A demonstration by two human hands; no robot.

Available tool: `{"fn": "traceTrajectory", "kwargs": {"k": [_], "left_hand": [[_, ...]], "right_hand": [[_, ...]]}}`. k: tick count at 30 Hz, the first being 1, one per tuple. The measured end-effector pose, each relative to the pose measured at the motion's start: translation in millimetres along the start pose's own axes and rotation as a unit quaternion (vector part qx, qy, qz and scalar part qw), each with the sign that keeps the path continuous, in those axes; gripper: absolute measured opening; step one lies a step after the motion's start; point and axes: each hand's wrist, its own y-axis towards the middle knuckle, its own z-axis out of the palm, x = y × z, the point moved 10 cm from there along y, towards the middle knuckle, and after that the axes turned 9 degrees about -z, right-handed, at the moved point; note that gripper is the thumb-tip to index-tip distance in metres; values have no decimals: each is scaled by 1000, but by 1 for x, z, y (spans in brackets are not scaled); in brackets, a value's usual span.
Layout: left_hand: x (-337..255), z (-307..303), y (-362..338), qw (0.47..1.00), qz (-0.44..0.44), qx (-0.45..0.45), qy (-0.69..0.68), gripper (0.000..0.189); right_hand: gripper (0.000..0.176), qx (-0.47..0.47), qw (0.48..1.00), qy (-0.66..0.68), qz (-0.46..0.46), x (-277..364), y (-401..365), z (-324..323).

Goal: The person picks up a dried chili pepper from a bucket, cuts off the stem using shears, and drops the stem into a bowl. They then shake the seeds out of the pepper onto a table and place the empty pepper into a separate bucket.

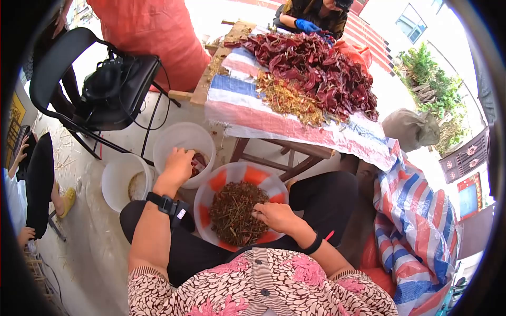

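Observation:
My left hand (179,166) reaches over a white plastic bucket (162,138), its fingers curled and pointing down. Dark red pieces (198,164) lie in that bucket beside the fingers; whatever the fingertips hold is hidden. Between my legs rests an orange-and-white basin (279,185) with a heap of brown, twiggy dried plant bits (237,213). At the right side of this heap my right hand (276,217) pinches some of the bits between thumb and fingers. A second white bucket (113,181) stands left of the first.
A wooden table under a striped woven sheet (232,108) bears a pile of dark red dried petals (321,68) and yellowish scraps (290,100). A person wearing a blue glove (307,26) works behind it. A black chair (113,113) with a bag stands left; striped sheeting (416,221) hangs right.

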Motion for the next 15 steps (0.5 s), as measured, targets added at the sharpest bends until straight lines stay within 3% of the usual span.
{"fn": "traceTrajectory", "kwargs": {"k": [2, 3, 6, 7, 9, 11, 13, 15], "left_hand": [[-4, -2, 0, 998, -6, 5, 56, 27], [-6, -2, 0, 996, -10, 10, 83, 29], [-21, 21, -6, 988, 31, 143, 56, 43], [-23, 28, -8, 983, 37, 174, 44, 44], [-29, 39, -14, 971, 49, 235, 19, 47], [-32, 38, -16, 961, 30, 274, 23, 47], [-33, 45, -14, 957, 33, 287, 26, 45], [-32, 56, -10, 959, 57, 276, 29, 41]], "right_hand": [[33, -2, 997, 68, 26, 2, -2, -18], [31, -51, 996, 61, 31, 1, -1, -39], [27, -227, 972, 43, 36, -36, 0, -104], [26, -304, 951, 36, 28, -64, 3, -127], [24, -416, 901, 54, 112, -105, -3, -190], [25, -539, 837, 9, 93, -151, -5, -245], [24, -582, 805, -8, 114, -188, 0, -288], [25, -559, 806, -15, 192, -216, 8, -315]]}}
